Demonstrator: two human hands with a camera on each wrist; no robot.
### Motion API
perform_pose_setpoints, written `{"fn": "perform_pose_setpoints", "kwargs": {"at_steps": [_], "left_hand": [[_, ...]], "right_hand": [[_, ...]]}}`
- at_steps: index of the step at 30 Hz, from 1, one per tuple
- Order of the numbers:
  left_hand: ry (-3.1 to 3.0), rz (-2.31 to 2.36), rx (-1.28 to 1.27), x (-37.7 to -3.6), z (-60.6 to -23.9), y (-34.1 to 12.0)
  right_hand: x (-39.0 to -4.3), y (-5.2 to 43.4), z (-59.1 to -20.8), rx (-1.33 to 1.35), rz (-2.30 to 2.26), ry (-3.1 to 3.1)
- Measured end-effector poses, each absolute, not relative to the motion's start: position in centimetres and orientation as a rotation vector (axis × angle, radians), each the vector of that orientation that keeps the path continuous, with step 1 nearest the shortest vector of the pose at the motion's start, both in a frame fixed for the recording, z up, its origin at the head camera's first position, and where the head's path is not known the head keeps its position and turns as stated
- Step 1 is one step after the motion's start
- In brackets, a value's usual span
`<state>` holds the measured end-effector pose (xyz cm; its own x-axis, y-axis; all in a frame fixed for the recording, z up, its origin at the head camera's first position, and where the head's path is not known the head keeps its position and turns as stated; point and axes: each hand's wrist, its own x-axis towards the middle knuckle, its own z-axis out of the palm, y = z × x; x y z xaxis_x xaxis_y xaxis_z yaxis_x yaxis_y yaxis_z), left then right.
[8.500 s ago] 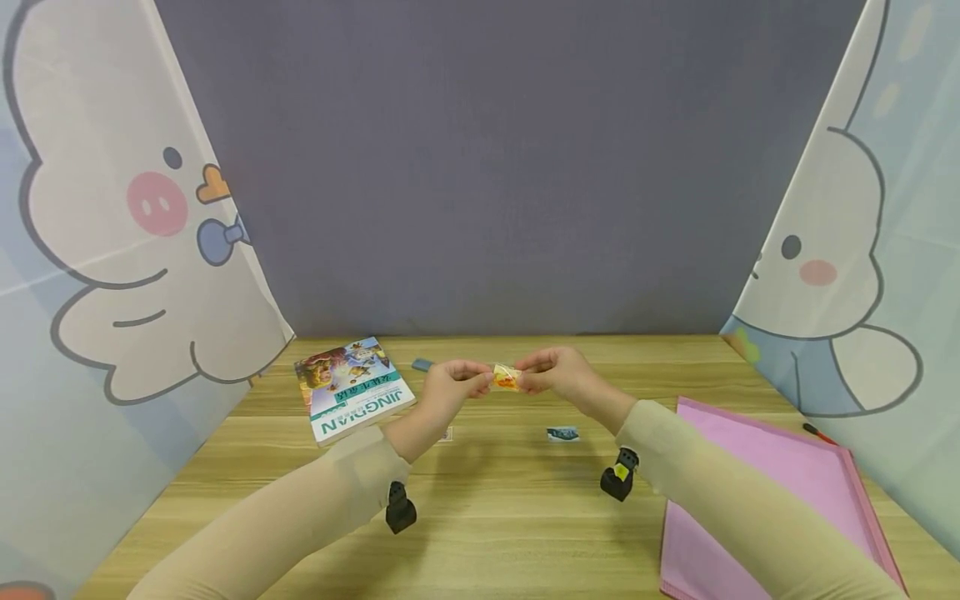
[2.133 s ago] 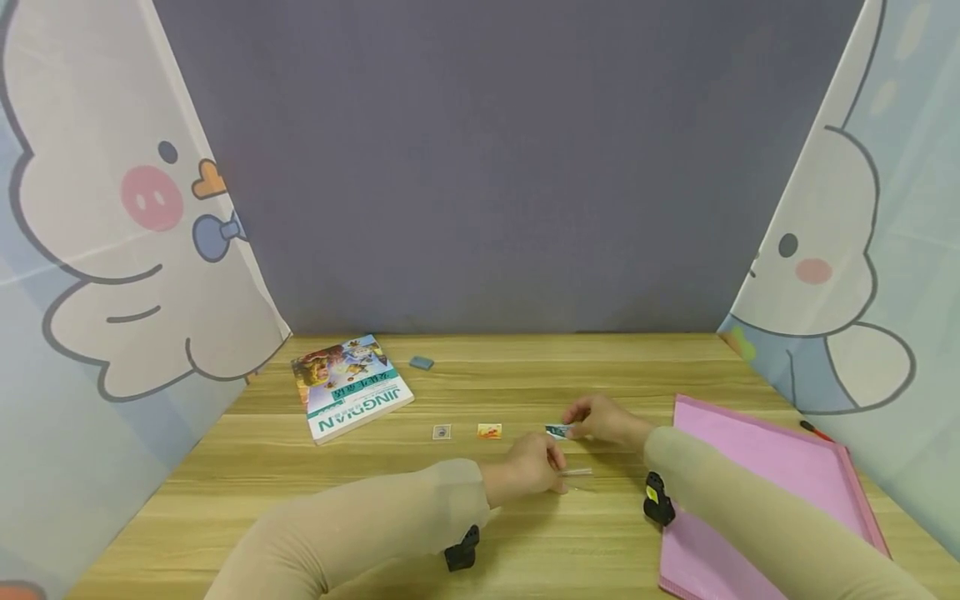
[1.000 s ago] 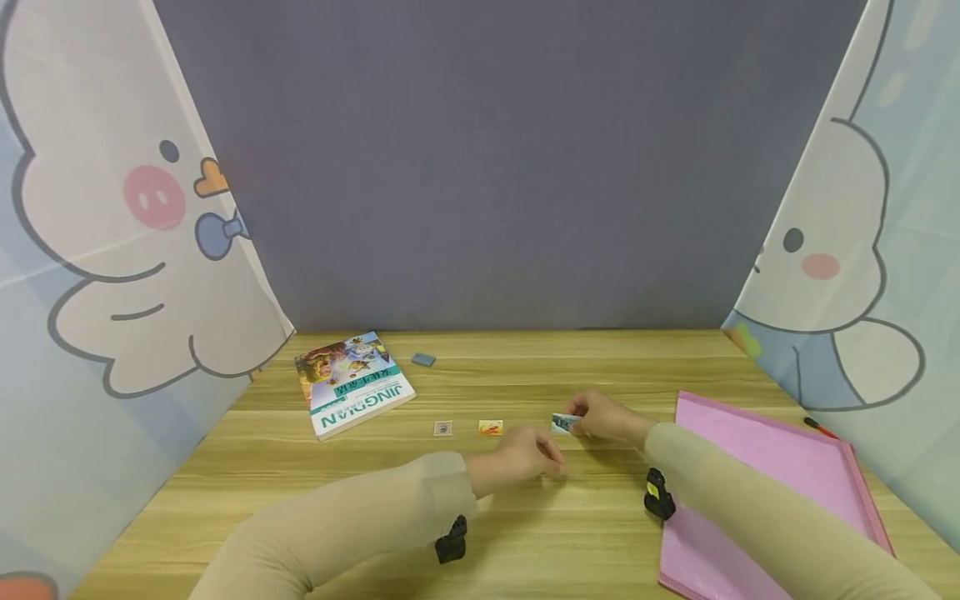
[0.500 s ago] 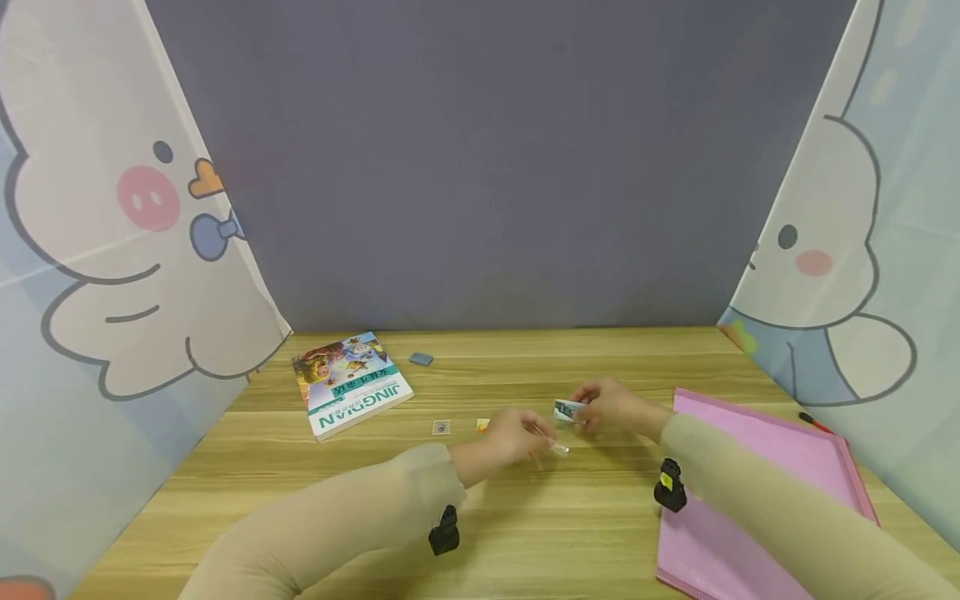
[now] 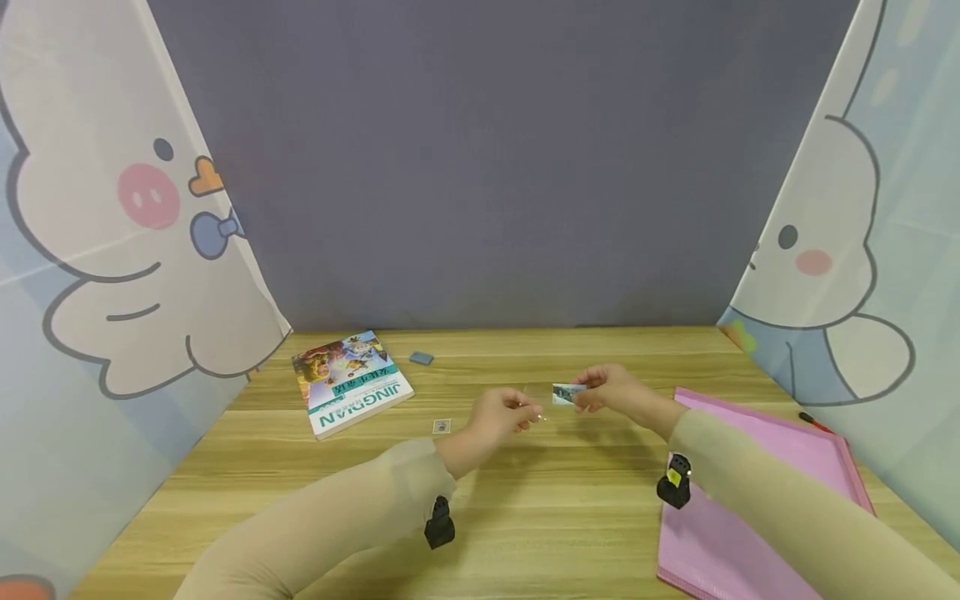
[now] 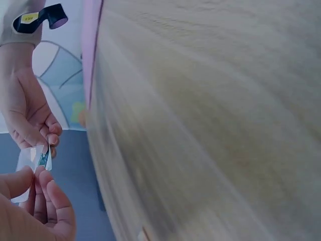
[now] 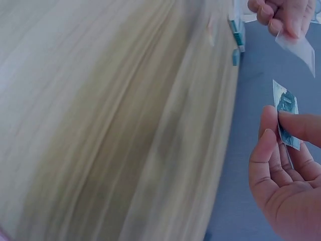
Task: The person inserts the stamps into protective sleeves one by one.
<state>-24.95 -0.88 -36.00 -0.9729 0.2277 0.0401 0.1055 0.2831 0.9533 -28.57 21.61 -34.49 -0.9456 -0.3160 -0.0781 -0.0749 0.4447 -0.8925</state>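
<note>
Small blue-green card (image 5: 567,393), pinched by one edge between thumb and fingertips of the right hand (image 5: 611,389), held in the air above the middle of the wooden table (image 5: 525,517). Seen again in the right wrist view (image 7: 287,118), upright between thumb and forefinger. Just beside it, a clear plastic sleeve (image 7: 297,45), almost invisible from the head camera, pinched in the curled fingers of the left hand (image 5: 498,414). Card and sleeve close together but apparently not yet touching; in the left wrist view (image 6: 33,159) overlapping, so contact hard to judge.

To do this step well, judging by the pose: sleeve mouth kept spread and turned toward the card, one card corner led in first, grip light and at the edges only, both hands steady and level. Thin film likely to buckle or cling if squeezed.

Counted on the table: one tiny grey card (image 5: 442,427) lying flat left of the hands; one small blue-grey block (image 5: 422,358) near the back edge; one picture book (image 5: 351,394) at the left; one pink folder (image 5: 757,492) at the right; one red pen (image 5: 813,421) beyond it, partly hidden. Two hands, two beige sleeves, one black wrist camera under each forearm.
</note>
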Motion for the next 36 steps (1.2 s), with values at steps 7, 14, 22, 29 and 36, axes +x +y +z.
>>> {"fn": "perform_pose_setpoints", "kwargs": {"at_steps": [7,14,22,29,36], "left_hand": [[2.363,1.906,0.326,-25.3,-34.8,-1.6],[2.385,1.929,0.275,-25.9,-33.8,-2.0],[2.338,2.014,0.269,-26.5,-32.5,-2.8],[2.321,2.055,0.233,-26.9,-32.3,-3.2],[2.277,2.128,0.214,-27.0,-32.3,-3.3]], "right_hand": [[-28.1,21.3,-33.1,-0.318,-1.632,2.426],[-27.5,20.8,-31.9,-0.306,-1.71,2.426],[-27.4,20.2,-30.6,-0.33,-1.747,2.464],[-27.2,19.3,-29.6,-0.329,-1.778,2.482],[-27.0,18.5,-29.0,-0.302,-1.867,2.453]]}}
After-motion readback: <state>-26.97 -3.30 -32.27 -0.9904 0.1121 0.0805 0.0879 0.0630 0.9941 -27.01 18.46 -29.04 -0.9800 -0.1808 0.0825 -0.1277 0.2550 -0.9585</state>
